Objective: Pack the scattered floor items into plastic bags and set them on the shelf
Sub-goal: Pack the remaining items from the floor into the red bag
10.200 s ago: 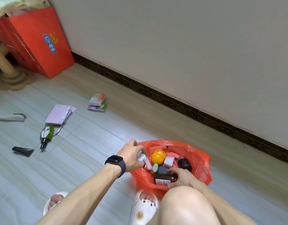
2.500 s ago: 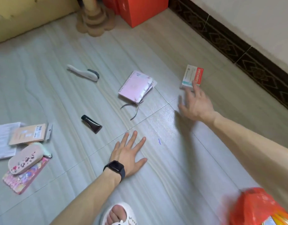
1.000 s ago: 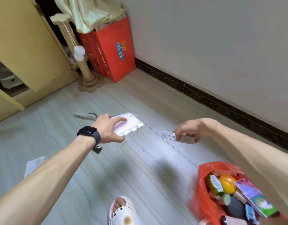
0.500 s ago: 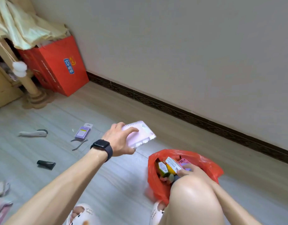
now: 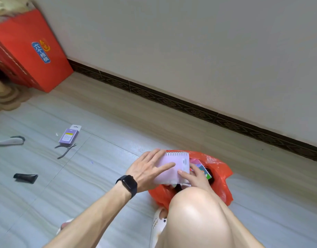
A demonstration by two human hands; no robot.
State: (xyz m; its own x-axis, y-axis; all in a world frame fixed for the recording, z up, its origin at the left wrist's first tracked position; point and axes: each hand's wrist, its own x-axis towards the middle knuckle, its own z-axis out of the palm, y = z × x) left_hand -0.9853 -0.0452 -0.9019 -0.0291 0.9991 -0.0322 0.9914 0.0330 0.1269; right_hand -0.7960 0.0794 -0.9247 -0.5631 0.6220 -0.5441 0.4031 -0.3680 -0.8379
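Over the open mouth of a red plastic bag (image 5: 221,178) on the floor hovers a pink spiral notebook (image 5: 171,176). My left hand (image 5: 145,169) holds its left side, thumb on the cover and fingers behind. On the lower right corner, my right hand (image 5: 199,176) grips the notebook just above the bag's contents. A colourful box (image 5: 201,168) shows inside the bag beside the notebook. My right knee hides the near part of the bag.
Left on the floor lie a purple carded package (image 5: 69,136), metal nippers (image 5: 65,151), a black tube (image 5: 25,177) and a white handled tool (image 5: 9,140). A red box (image 5: 32,54) stands by the wall, next to a post base (image 5: 5,97).
My left hand has carried the pink notebook from above the floor to over the bag. My right hand has come up from the bag's contents and taken the notebook's corner.
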